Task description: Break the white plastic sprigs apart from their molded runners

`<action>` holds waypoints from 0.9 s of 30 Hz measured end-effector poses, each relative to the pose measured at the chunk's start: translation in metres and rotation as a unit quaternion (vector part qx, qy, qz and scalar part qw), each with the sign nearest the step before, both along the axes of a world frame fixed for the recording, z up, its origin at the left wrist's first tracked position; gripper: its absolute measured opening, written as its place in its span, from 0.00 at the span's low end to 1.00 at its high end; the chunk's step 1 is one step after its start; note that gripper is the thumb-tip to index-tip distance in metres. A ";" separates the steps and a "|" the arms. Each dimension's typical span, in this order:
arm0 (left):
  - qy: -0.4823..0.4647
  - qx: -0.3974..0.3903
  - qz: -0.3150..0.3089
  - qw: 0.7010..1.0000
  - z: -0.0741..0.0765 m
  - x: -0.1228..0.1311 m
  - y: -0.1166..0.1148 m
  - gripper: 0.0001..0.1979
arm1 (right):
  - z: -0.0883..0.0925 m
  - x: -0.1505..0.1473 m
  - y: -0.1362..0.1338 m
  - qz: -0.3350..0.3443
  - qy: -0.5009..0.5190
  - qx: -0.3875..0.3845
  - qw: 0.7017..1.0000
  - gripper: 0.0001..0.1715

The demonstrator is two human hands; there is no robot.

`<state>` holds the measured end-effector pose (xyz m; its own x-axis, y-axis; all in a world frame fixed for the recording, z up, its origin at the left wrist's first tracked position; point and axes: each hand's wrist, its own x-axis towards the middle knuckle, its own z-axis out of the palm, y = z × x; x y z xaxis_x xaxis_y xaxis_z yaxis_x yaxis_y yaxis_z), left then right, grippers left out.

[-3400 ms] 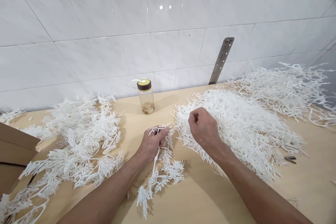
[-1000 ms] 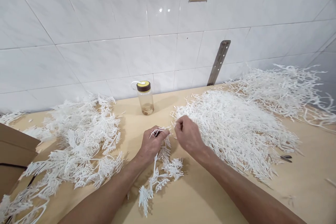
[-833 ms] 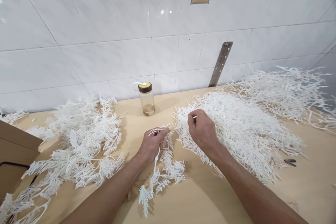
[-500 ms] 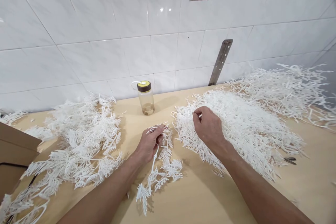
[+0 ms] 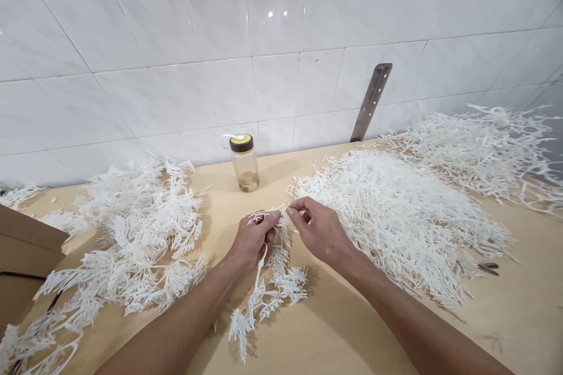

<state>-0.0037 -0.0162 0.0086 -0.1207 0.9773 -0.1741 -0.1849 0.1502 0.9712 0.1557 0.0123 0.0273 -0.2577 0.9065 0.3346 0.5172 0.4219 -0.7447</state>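
Note:
My left hand (image 5: 255, 239) is closed on a white branched plastic sprig (image 5: 263, 295), thumb pressed over its stem. The sprig's bushy ends hang down and rest on the tabletop. Just right of it, my right hand (image 5: 320, 229) is pinched, thumb against forefinger, close to the sprig's upper end. Whatever lies between those fingertips is too small to make out. A broad heap of small white plastic pieces (image 5: 396, 211) lies beside and beyond my right hand. To the left of my left forearm is a pile of bushy white sprigs (image 5: 141, 228).
A clear bottle (image 5: 246, 173) with a dark and yellow lid stands behind my hands. Thin bare white stems (image 5: 479, 152) are heaped at the back right. A metal bracket (image 5: 372, 102) leans at the tiled wall. A cardboard box (image 5: 26, 263) borders the left; a small dark metal tool (image 5: 488, 269) lies right.
My right hand has moved left and down from over the heap of pieces to beside my left hand. My left hand keeps its hold on the sprig, almost unmoved.

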 end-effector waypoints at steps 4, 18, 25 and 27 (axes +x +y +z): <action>0.025 0.018 0.010 0.999 0.002 0.003 -0.004 0.21 | -0.004 -0.007 -0.004 0.014 -0.007 -0.085 0.996 0.18; -0.192 0.060 -0.064 0.977 0.008 -0.012 0.004 0.15 | 0.004 0.005 0.004 0.036 0.027 -0.104 0.994 0.15; -0.131 0.057 -0.108 0.984 0.014 -0.020 0.006 0.20 | 0.008 0.015 0.009 0.079 -0.030 -0.062 0.994 0.14; -0.090 0.050 -0.119 0.988 0.015 -0.021 0.006 0.23 | 0.009 0.017 0.008 0.110 -0.049 -0.046 0.992 0.14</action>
<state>-0.0245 -0.0097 0.0240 0.1377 0.9877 -0.0738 -0.3267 0.1156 0.9380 0.1724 0.0199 0.0366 -0.4804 0.8497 0.2172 0.4912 0.4658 -0.7360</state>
